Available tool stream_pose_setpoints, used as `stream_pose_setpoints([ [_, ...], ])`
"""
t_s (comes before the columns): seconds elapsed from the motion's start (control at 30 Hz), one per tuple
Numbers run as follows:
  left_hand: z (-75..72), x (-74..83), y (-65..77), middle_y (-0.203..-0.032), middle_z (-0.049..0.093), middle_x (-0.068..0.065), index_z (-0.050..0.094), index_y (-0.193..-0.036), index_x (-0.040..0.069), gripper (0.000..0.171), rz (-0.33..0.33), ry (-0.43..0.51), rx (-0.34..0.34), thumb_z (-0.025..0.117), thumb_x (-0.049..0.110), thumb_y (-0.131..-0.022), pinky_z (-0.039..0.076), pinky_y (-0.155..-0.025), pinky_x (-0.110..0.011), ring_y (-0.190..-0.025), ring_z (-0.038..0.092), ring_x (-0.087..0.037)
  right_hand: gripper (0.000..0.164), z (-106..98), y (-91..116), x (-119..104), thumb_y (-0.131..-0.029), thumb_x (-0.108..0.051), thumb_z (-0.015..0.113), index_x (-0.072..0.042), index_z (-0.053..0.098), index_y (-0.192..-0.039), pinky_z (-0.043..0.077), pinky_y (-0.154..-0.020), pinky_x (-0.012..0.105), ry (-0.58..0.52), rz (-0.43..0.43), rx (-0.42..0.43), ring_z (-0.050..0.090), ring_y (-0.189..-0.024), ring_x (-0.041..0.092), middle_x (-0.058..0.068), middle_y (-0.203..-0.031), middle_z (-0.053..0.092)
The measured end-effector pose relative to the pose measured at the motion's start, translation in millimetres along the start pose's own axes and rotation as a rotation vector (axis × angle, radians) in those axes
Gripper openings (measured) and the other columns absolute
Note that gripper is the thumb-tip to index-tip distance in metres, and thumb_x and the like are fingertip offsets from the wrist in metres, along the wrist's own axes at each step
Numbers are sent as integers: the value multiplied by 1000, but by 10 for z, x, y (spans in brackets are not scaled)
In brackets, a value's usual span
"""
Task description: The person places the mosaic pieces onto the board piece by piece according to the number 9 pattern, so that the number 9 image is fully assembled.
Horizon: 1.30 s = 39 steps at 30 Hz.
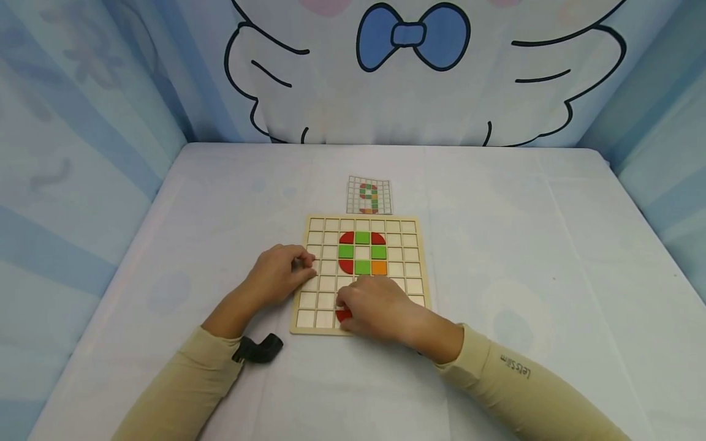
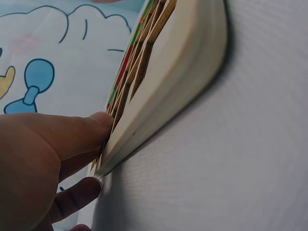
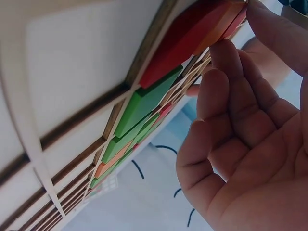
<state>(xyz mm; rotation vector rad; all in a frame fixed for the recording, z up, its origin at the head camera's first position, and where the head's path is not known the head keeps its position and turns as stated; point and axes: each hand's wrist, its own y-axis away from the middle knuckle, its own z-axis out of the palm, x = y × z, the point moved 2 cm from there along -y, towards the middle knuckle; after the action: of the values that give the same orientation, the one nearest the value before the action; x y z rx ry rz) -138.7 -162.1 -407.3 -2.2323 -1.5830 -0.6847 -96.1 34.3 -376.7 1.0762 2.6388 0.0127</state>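
Observation:
A wooden grid board [image 1: 322,318] lies on the table, with red, green and orange tiles in its cells. At the board's left side is my left hand [image 1: 278,272]; its thumb and fingers [image 2: 79,195] grip the edge. My right hand [image 1: 380,309] reaches over the lower rows, hiding several cells. Between its thumb and fingertips it pinches a red rounded-corner tile [image 1: 344,315] in the bottom row. In the right wrist view, an orange tile [image 3: 211,31] and another red tile [image 3: 180,38] sit in that row, with green tiles [image 3: 147,103] behind.
A small pattern card [image 1: 369,196] showing a coloured figure on a grid lies just beyond the board. The table [image 1: 524,245] is covered in white cloth. Patterned curtains [image 1: 408,110] stand behind it and at both sides.

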Motion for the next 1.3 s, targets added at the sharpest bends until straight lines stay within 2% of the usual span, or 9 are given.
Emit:
stream_pose_setpoints([
  [0.23,4,-17,-4,-111,72,-3,64,-85,13,14,2,-4,6,73,19,-93,42,-79,-41,-89,56,-24,20,1,21,-16,-83,-19,78,-19,61,-72,39,-58,30,35,-32,43,48,-62,12,-11,-61,50],
  [0.63,3,-15,8,-110,72,-2,64,-84,13,14,14,1,15,73,19,-93,42,-78,-41,-87,55,-23,18,-5,54,-36,-85,-17,78,-15,64,-74,40,-58,30,24,-42,74,49,-62,15,-7,-62,53],
  [0.77,2,-18,17,-110,72,-3,64,-85,13,14,21,2,12,73,20,-94,42,-78,-41,-87,55,-23,15,0,61,-25,-84,-16,77,-15,64,-77,40,-58,30,15,-40,55,48,-64,14,-8,-64,53],
  [0.87,-7,-22,28,-109,72,-3,64,-85,13,14,17,5,11,73,19,-94,42,-77,-41,-86,55,-23,10,-11,74,-6,-84,-19,76,-14,69,-88,43,-64,30,-10,-25,21,52,-70,14,-7,-73,60],
  [1.0,-4,-27,28,-110,72,-3,64,-86,12,13,18,14,13,73,19,-93,42,-76,-40,-86,55,-23,28,-71,132,63,-86,-24,75,-10,72,-109,49,-82,35,-87,14,-6,60,-90,17,-2,-99,69],
  [1.13,1,-27,25,-109,71,-3,65,-88,11,12,21,16,15,73,19,-93,42,-77,-40,-86,54,-23,40,-160,209,202,-87,-30,75,-10,67,-121,46,-97,41,-154,84,-10,58,-114,23,2,-120,65],
  [1.3,-10,-17,33,-101,69,-2,66,-91,11,12,16,-3,4,74,21,-93,41,-75,-39,-84,52,-22,52,-269,276,409,-88,-37,76,-8,63,-129,42,-103,46,-160,151,45,51,-128,29,8,-132,60],
])
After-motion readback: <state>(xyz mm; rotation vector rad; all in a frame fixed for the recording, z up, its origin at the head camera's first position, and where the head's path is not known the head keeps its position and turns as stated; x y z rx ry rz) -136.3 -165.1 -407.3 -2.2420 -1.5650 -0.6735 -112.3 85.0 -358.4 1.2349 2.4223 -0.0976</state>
